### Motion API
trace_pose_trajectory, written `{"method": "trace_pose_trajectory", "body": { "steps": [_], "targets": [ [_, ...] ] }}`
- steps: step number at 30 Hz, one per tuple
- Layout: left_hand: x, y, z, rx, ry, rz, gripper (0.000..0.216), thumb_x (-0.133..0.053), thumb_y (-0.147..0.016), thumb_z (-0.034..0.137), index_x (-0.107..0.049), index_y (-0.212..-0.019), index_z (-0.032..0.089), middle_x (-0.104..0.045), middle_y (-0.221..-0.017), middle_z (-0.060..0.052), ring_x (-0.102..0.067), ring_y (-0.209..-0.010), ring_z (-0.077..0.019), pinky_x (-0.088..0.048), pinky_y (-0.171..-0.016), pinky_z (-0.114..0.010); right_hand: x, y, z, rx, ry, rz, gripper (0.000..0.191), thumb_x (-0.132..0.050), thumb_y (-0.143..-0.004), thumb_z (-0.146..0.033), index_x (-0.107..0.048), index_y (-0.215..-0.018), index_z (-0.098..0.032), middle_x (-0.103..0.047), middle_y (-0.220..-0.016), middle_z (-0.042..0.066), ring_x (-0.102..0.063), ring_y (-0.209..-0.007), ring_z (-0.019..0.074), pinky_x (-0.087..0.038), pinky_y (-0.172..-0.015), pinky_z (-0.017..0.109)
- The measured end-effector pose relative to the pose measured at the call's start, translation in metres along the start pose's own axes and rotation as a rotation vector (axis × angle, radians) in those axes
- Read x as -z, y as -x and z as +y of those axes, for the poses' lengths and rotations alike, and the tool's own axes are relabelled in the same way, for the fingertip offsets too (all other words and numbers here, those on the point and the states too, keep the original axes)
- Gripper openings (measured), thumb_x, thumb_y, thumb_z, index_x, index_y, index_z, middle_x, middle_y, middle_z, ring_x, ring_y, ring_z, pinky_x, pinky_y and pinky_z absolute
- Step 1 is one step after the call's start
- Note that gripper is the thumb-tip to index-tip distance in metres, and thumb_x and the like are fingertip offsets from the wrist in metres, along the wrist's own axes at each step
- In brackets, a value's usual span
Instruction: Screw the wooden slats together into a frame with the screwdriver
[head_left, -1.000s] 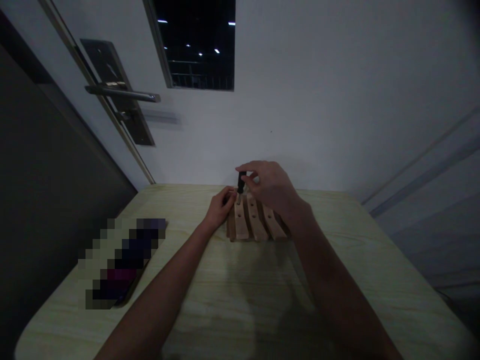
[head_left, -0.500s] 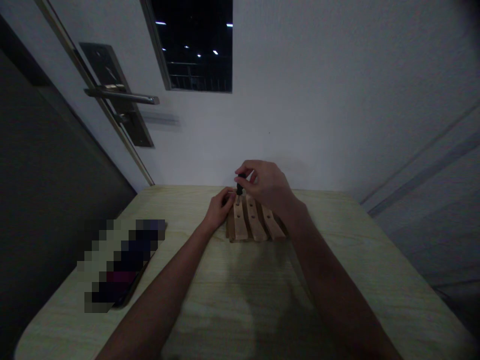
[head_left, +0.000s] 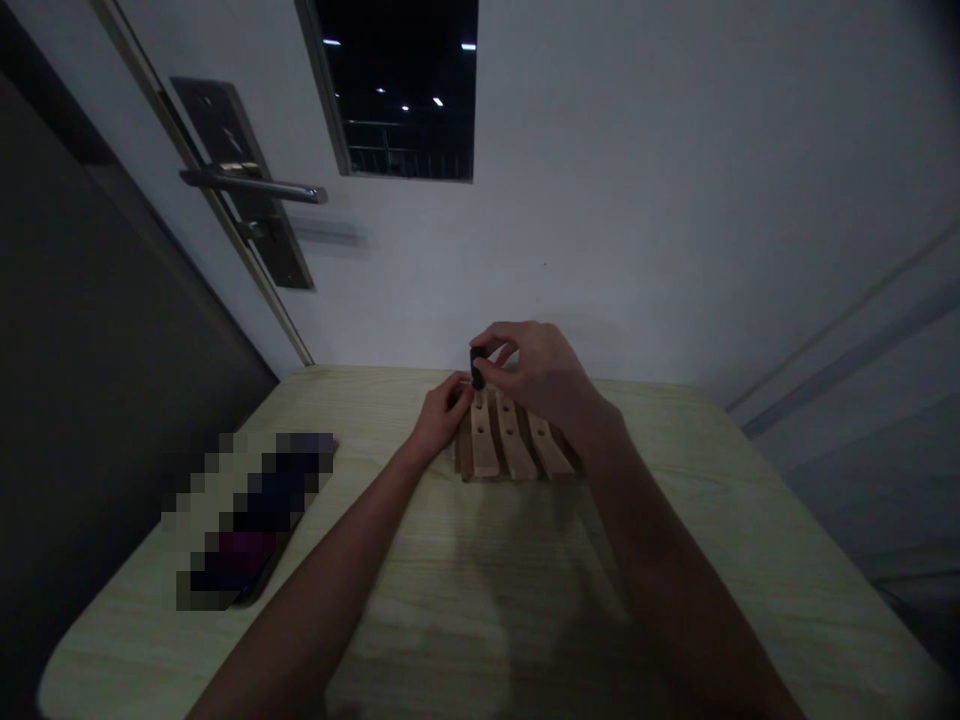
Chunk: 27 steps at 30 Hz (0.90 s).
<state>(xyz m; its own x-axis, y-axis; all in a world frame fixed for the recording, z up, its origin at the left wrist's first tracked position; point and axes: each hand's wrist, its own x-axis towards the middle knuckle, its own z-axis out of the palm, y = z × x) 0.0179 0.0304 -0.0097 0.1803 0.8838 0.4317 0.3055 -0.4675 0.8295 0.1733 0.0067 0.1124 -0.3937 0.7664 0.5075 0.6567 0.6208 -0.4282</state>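
My right hand pinches the black handle of a small screwdriver between thumb and fingers. The screwdriver stands nearly upright, its metal tip at the far hole of the leftmost slat. Below it lies a slatted wooden piece with pale curved slats, drilled with holes, over a darker wooden base. My left hand is closed at the far left edge of this wooden piece, thumb close to the screwdriver tip. My right hand and wrist hide part of the wooden piece's right side.
The pale wood-grain table reaches to a white door with a metal handle and a dark window. At the left of the table lies a phone-like flat object, its surface blurred into blocks.
The screwdriver handle has turned slightly in my right fingers and stands more upright. My left hand keeps its place on the wooden piece. The whole view has shifted a little.
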Motion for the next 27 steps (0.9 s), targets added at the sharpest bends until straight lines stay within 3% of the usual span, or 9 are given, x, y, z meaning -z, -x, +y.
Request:
{"method": "trace_pose_trajectory", "body": {
  "steps": [5, 9, 14, 20, 27],
  "targets": [
    [0.0, 0.001, 0.003, 0.006, 0.017, 0.005, 0.025, -0.046, -0.086, 0.033, -0.056, -0.1, 0.015, -0.066, -0.084, -0.004, -0.06, -0.075, -0.0152, -0.045, -0.07, -0.026, 0.001, -0.001, 0.0, -0.029, -0.029, 0.017, 0.011, -0.06, -0.076, -0.027, -0.058, -0.084, -0.018, -0.063, -0.074, 0.001, -0.057, -0.067, 0.0129, -0.042, -0.063, 0.025],
    [0.0, 0.001, 0.006, 0.019, 0.01, -0.001, 0.024, -0.045, -0.087, 0.035, -0.056, -0.095, 0.015, -0.065, -0.08, -0.003, -0.059, -0.071, -0.0142, -0.045, -0.068, -0.025, 0.001, -0.003, 0.0, 0.011, -0.036, -0.01, 0.018, -0.058, -0.078, -0.024, -0.058, -0.095, -0.02, -0.061, -0.069, -0.001, -0.055, -0.064, 0.0119, -0.042, -0.062, 0.024],
    [0.0, 0.0, 0.004, 0.018, -0.018, 0.008, 0.023, -0.045, -0.087, 0.034, -0.056, -0.093, 0.015, -0.065, -0.078, -0.002, -0.058, -0.07, -0.0133, -0.044, -0.067, -0.024, -0.001, -0.003, 0.002, -0.013, 0.007, -0.022, 0.015, -0.058, -0.08, -0.029, -0.064, -0.092, -0.021, -0.066, -0.077, 0.001, -0.059, -0.07, 0.0135, -0.044, -0.067, 0.025],
    [-0.001, 0.0, 0.001, 0.047, -0.011, 0.005, 0.025, -0.045, -0.087, 0.036, -0.055, -0.096, 0.015, -0.065, -0.078, -0.001, -0.058, -0.07, -0.0133, -0.044, -0.067, -0.023, -0.001, 0.001, 0.01, -0.002, 0.096, 0.019, 0.032, -0.053, -0.081, -0.023, -0.064, -0.112, -0.019, -0.068, -0.101, 0.008, -0.061, -0.077, 0.016, -0.045, -0.079, 0.031],
    [-0.001, 0.001, 0.002, 0.043, 0.004, 0.016, 0.024, -0.047, -0.086, 0.036, -0.055, -0.095, 0.016, -0.065, -0.079, -0.002, -0.058, -0.07, -0.0134, -0.044, -0.067, -0.023, 0.003, 0.0, 0.006, -0.015, 0.071, 0.001, 0.027, -0.053, -0.078, -0.019, -0.064, -0.102, -0.02, -0.068, -0.087, 0.003, -0.059, -0.072, 0.0145, -0.044, -0.069, 0.027]
  ]
}}
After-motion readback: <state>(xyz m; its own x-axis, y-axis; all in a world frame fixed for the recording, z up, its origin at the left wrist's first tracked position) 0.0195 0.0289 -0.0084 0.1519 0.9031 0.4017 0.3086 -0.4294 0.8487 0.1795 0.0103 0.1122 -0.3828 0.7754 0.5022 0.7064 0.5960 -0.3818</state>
